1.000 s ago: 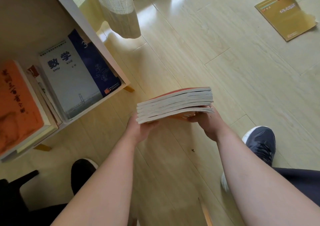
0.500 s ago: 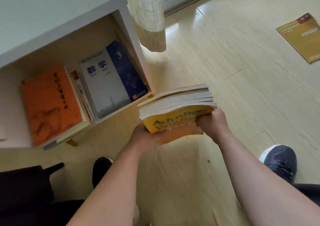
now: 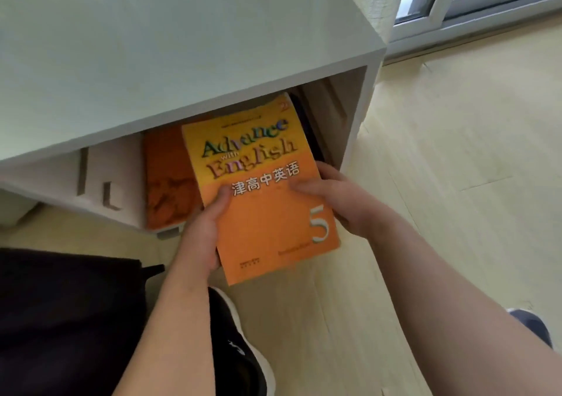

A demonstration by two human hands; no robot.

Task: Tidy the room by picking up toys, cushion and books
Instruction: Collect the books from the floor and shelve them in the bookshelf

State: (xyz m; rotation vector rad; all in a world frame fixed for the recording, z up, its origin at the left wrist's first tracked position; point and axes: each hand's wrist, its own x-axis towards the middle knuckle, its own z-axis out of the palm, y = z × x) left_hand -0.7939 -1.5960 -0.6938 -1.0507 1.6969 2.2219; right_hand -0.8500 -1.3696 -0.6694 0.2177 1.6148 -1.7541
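Observation:
I hold a stack of books (image 3: 267, 213) upright at the mouth of the white shelf cabinet (image 3: 182, 61); its front cover is orange and yellow and reads "Advance with English 5". My left hand (image 3: 206, 231) grips the stack's left edge with the thumb across the cover. My right hand (image 3: 331, 198) grips the right edge, fingers curled onto the cover. The stack's upper half is inside the cabinet opening. An orange book (image 3: 167, 180) stands in the cabinet just left of the stack. A dark book (image 3: 307, 125) shows behind the stack's right edge.
The cabinet's right wall (image 3: 355, 116) is close to my right hand. A slotted divider (image 3: 100, 180) is in the left part of the cabinet. My dark shoes (image 3: 237, 347) are on the pale wood floor (image 3: 456, 183). A window frame (image 3: 474, 3) is at the top right.
The stack has turned from lying flat to upright, cover facing me, and moved left into the cabinet opening. My view has swung up and towards the cabinet; the book on the floor is out of view.

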